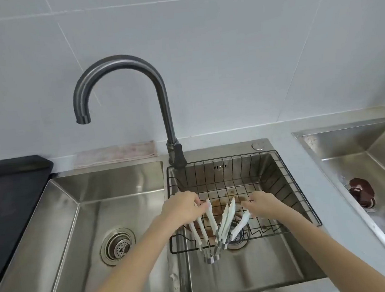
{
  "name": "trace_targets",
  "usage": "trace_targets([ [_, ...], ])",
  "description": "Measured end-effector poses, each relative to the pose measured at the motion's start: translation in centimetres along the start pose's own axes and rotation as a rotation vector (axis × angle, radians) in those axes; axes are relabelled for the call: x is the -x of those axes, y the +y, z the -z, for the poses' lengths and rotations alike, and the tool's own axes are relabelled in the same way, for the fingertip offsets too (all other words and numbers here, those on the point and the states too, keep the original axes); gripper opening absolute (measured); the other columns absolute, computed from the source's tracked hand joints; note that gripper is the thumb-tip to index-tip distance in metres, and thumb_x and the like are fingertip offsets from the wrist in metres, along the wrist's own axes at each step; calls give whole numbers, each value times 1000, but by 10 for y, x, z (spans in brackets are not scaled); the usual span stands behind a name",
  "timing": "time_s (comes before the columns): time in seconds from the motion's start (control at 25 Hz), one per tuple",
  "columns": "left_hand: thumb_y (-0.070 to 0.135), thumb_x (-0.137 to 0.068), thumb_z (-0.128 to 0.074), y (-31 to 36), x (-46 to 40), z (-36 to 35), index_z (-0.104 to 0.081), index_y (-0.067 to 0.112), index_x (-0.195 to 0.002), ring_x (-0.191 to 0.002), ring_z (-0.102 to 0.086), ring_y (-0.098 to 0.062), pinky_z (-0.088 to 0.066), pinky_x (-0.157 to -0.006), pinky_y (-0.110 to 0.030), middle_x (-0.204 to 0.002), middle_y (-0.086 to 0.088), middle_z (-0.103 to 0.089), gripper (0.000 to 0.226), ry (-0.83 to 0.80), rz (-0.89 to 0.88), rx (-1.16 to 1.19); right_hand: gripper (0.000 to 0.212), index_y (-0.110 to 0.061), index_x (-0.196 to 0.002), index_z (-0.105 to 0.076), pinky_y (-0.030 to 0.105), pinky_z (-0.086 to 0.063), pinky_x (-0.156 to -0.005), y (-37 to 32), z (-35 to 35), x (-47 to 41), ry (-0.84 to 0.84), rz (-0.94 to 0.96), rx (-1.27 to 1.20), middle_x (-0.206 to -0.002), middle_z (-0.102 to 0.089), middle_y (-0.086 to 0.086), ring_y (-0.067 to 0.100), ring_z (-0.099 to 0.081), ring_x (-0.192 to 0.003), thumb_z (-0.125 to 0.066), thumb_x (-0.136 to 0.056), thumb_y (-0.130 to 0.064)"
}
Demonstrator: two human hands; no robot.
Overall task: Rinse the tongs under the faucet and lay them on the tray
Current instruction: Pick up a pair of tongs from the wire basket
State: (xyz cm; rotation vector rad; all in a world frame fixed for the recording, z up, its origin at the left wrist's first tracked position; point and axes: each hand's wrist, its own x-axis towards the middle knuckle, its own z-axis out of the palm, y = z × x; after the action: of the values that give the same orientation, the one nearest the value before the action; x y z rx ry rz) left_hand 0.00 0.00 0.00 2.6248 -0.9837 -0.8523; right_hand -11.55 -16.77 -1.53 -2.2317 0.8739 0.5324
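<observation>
While both hands reach into the black wire basket [290,184] set in the right sink basin [245,278], the left hand [183,208] pinches the tip of one pair of white tongs [204,226]. The right hand [263,203] pinches another pair of white tongs [239,224]. A third pair [227,219] leans between them. The faucet [119,68] arches over the left basin [89,224]; no water shows.

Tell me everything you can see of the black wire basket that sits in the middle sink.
The wire basket is a black grid of thin metal rods with sloping sides and a flat bottom. It hangs inside the middle steel sink, its rim resting on the sink's edges. Several white tongs with metal hinged ends lie in it, leaning over its front edge. The left hand and right hand reach into it, fingers on the tongs. Brownish residue shows below the grid.
</observation>
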Motion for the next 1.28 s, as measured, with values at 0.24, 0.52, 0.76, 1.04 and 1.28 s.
trace_targets([
  [0.24,60,-87,-38,7,-17,-35,-54,25,-76,-70,-55,-15,-47,-66,-26,-76,6,-53,40,-98,41,-88,36,-7,-68,-48,17,-35,-50,11,-27,-18,-126,-116,23,-56,-52,-2,7,-44,-49,-41,-94,-31],
  [0.52,56,-87,-41,12,-20,-47,-37,20,-47,-49,-40,-9,-36,-54,-24,-48,5,-39,53,-138,101,-78,31,-14,-62,-35,18,-33,-50,6,-30,-20,-156,-149,-4,-55,-52,-1,10,-46,-54,-43,-92,-20],
  [0.76,41,-85,-50,16,-17,-47,-42,18,-50,-45,-37,-10,-30,-47,-22,-47,6,-38,42,-105,107,18,26,-15,-62,-37,19,-36,-51,3,-31,-16,-90,-162,-68,-78,-64,10,12,-48,-58,-47,-86,-18],
  [1.04,34,-85,-54,18,3,-44,-61,16,-81,-62,-52,-13,-44,-68,-26,-62,7,-54,20,19,92,254,42,3,-121,-39,35,-52,-72,-8,-31,1,89,-128,-211,-99,-66,17,28,-65,-88,-50,-86,-17],
  [1.28,33,-87,-54,-2,31,-31,-53,11,-120,-90,-56,-13,-42,-80,-25,-100,5,-58,39,118,88,449,55,-7,-138,-28,39,-58,-81,-31,-31,24,202,5,-367,-105,-68,16,27,-69,-84,-51,-89,-16],
])
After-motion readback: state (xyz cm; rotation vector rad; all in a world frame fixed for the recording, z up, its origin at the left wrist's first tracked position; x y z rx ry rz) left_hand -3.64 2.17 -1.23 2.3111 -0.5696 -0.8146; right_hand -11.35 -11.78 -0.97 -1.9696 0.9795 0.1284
